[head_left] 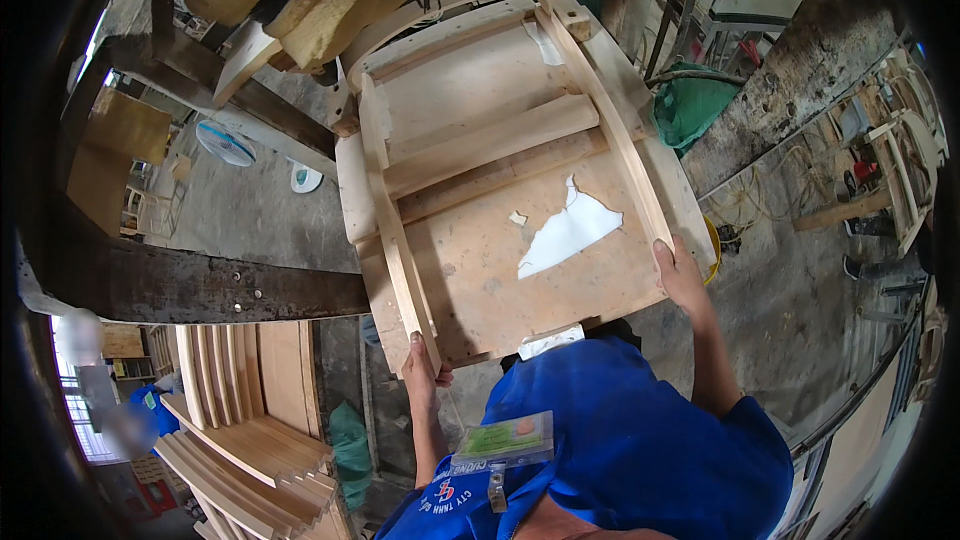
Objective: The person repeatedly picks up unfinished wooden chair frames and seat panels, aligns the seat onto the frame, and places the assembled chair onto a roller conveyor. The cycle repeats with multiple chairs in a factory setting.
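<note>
Gripping the wooden chair frame: left hand and right hand clenched on its near rails

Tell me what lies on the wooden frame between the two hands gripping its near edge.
In the head view, between the left hand and right hand, the wooden frame shows its plywood panel with a white torn patch and a pale strip at the edge.

Support: plywood work board, pale tan, scuffed. Lying directly on it: curved wooden frame with 2 long bent side rails and 2 flat cross slats between them. White torn paper patch on the bare board near the right rail; small white scrap just beside it. Concrete floor to the right carries yellow cables and a green bag
</note>
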### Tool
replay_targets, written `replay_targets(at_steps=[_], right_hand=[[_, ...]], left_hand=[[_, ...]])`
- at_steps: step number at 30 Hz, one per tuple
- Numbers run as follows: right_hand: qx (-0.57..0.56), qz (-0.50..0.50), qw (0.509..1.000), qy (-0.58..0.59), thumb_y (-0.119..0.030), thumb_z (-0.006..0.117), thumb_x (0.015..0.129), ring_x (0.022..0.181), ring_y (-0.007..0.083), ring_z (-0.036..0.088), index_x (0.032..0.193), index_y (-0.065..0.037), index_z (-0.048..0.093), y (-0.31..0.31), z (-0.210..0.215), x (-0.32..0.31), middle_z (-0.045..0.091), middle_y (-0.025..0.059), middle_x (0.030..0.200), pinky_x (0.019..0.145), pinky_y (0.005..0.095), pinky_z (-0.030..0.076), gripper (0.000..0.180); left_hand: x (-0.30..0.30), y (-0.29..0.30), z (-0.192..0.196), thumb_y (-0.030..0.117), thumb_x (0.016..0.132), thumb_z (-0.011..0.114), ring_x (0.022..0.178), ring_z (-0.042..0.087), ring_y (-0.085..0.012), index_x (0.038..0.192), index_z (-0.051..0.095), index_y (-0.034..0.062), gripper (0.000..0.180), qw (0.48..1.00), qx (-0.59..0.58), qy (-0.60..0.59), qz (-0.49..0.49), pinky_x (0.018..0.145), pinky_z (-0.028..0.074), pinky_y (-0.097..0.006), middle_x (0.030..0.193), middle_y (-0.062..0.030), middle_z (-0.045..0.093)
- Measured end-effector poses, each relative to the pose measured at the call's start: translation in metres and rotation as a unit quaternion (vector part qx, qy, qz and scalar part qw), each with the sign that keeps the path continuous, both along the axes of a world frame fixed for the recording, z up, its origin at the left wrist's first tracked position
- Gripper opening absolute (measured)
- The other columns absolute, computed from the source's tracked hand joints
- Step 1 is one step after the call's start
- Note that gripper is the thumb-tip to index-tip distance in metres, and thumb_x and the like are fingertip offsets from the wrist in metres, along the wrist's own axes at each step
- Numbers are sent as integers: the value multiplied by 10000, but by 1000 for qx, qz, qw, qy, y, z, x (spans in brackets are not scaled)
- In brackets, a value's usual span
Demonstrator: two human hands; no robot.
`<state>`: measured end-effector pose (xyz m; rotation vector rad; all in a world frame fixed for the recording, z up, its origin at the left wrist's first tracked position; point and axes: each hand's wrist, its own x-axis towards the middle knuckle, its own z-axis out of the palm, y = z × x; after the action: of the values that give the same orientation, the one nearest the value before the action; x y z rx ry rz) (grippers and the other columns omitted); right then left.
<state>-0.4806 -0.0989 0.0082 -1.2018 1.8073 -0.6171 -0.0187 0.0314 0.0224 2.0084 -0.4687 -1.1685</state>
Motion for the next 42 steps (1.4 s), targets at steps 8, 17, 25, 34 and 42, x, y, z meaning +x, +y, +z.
replay_targets(at_steps=[8,17,25,34,42], right_hand=[[3,-16,1000,-8,-487,503,1068,785,247,664,1282,-15,542,-1,0,1,658,138,902,715,405,540,519],[10,-45,998,-35,-480,523,1061,739,227,654,1288,-23,545,-3,19,5,659,126,860,709,418,531,511],[31,-15,999,21,-490,509,1056,844,359,705,1318,-23,558,-6,46,5,694,222,941,778,479,533,539],[-16,-11,998,60,-445,491,1060,1111,477,662,1362,9,548,-6,43,4,702,306,1122,953,511,499,548],[-5,-14,1000,24,-431,516,1065,843,290,753,1331,13,559,-7,34,0,728,206,969,752,420,559,519]], left_hand=[[-5,-1,0,746,983,477,490,600,-150,971,649,-5,770,1000,-7,-1,8,437,468,-275,638,-95,623],[-6,-3,6,736,989,475,488,601,-151,1024,653,-15,772,1000,-11,10,9,437,474,-281,644,-103,630],[-6,-6,20,711,1015,445,479,605,-155,1045,654,-14,755,1000,4,-24,-2,430,468,-282,621,-103,623],[-3,-7,22,697,1023,439,447,579,-161,1013,640,-11,736,1000,-1,-26,-15,414,448,-285,599,-112,614],[-1,-6,37,692,1026,440,492,608,-162,1033,651,5,718,999,24,-15,-33,452,477,-289,644,-103,633]])
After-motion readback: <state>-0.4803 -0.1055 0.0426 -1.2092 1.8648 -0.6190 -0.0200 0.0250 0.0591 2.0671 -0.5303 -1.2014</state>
